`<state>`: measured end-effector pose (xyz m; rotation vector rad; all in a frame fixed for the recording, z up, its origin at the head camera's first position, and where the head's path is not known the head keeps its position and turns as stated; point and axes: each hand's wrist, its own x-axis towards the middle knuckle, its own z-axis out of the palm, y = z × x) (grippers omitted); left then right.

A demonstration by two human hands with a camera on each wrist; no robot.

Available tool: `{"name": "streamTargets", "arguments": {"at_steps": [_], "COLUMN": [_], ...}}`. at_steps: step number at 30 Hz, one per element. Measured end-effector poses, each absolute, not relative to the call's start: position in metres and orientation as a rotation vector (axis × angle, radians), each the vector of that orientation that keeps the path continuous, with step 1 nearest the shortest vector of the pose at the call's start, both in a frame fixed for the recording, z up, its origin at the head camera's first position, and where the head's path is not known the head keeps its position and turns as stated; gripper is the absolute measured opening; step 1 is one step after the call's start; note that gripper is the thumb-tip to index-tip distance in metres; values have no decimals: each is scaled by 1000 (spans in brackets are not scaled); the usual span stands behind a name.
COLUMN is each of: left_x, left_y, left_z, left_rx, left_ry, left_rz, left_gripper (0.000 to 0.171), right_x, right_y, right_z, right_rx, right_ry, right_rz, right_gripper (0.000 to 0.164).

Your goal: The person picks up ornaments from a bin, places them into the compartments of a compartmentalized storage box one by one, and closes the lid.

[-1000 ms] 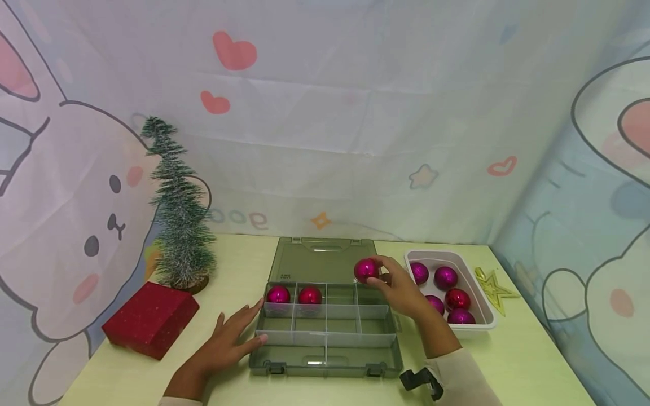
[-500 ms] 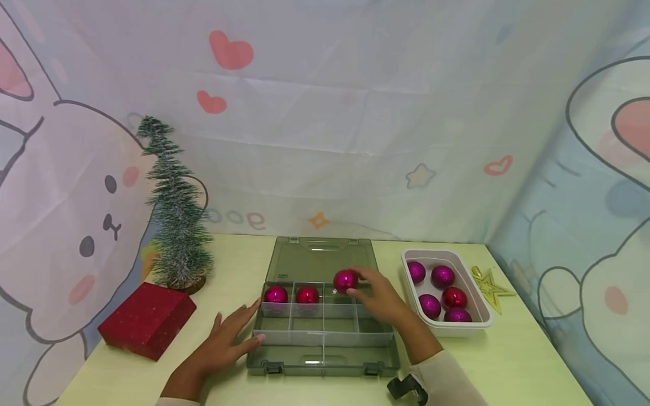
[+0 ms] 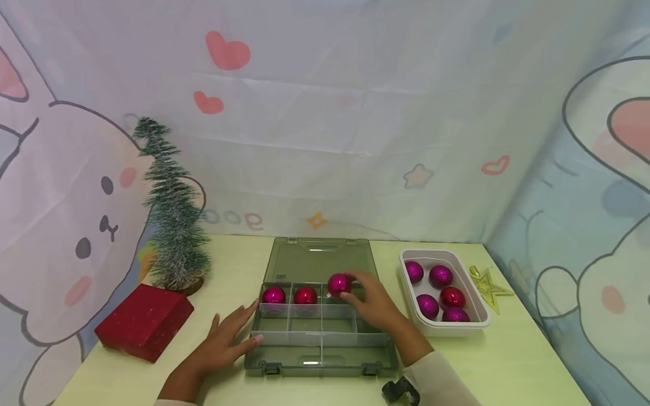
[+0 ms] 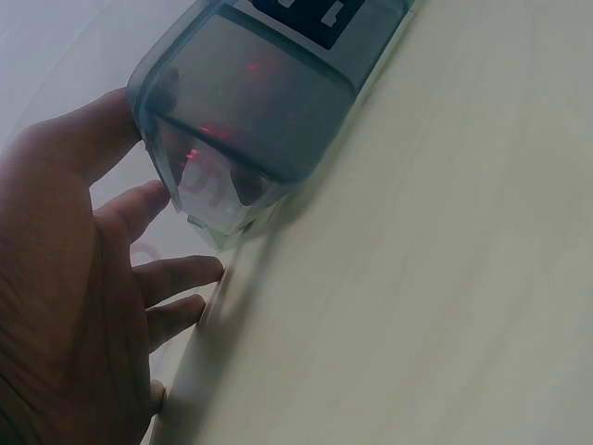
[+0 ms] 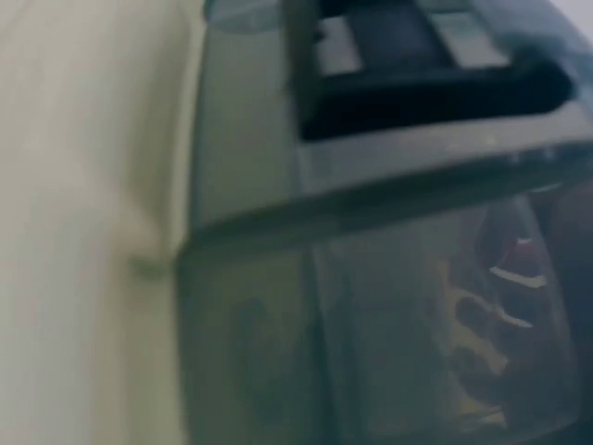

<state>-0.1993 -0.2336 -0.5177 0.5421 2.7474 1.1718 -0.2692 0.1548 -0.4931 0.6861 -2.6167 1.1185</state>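
In the head view my right hand [image 3: 373, 301] pinches a shiny magenta Christmas ball [image 3: 338, 285] over the third back-row compartment of a green see-through divider box [image 3: 320, 369]. Another magenta ball [image 3: 274, 295] and a red ball [image 3: 306, 295] sit in the first two back compartments. At the box's left side, my left hand [image 3: 223, 344] lies with fingers spread and fingertips against the wall. The left wrist view shows the same left hand [image 4: 83, 250], its thumb and index finger touching the box corner [image 4: 222, 176]. In the right wrist view the box wall [image 5: 269, 343] is close and blurred.
Right of the box stands a white tub [image 3: 426, 327] with several purple and red balls. A gold star [image 3: 488, 288] lies beyond it. On the left are a small frosted tree [image 3: 178, 242] and a red box [image 3: 144, 321]. The green lid [image 3: 320, 259] lies folded back.
My right hand has carried the magenta ball leftward and down, from over the fourth back compartment to the third. The left hand stays at the box's side.
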Motion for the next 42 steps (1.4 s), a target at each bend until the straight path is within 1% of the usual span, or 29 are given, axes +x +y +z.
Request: {"name": "streamTargets", "arguments": {"at_steps": [7,15,25,36,42], "left_x": [-198,-199,-200,-198,-198], "left_y": [-235,-236,-236,-238,-238], "left_z": [-517,-520,-519,-521,-518], "left_rx": [520,517,525,585,570], "left_ry": [2734,2742,2746,2714,2712], "left_rz": [1174,1158,1153,1262,1228], "left_gripper": [83,82,83,79,80], "right_x": [-267,-267,-267,-267,-270], "right_y": [151,151,151,152,155], "right_z": [-498,-499,-500,-504,-502], "right_rx": [703,664,613,629,652], "right_ry": [-2669,-2764,-2792,-2784,-2754], "right_rz": [1041,961,982,998,1100], "right_gripper": [43,45,44,43,43]}}
